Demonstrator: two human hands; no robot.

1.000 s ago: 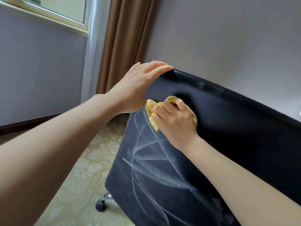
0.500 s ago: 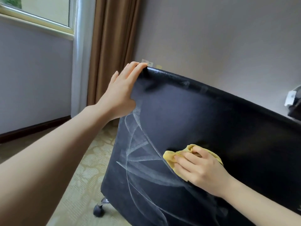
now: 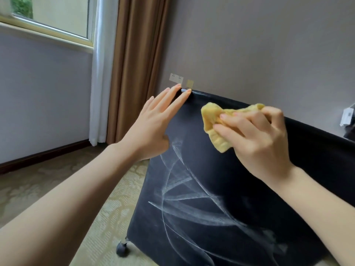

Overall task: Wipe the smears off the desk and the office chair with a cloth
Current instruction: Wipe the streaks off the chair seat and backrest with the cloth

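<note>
The black back of the office chair point(image 3: 240, 189) fills the lower right. White chalky smears point(image 3: 184, 191) streak across its left and lower part. My right hand point(image 3: 257, 139) grips a crumpled yellow cloth point(image 3: 215, 121) near the top of the chair back. My left hand point(image 3: 153, 123) lies flat with straight fingers against the chair's upper left corner, fingertips at the top edge. The desk is not in view.
A chair caster point(image 3: 122, 248) stands on the patterned carpet point(image 3: 57, 189). Behind are a grey wall with a socket plate point(image 3: 176, 77), a brown curtain point(image 3: 138, 64), a white sheer curtain point(image 3: 102, 70) and a window point(image 3: 51, 18). A white device point(image 3: 347, 117) sits at the right edge.
My right hand has brought the cloth up from the middle of the chair back to near its top edge. My left hand stays at the upper left corner.
</note>
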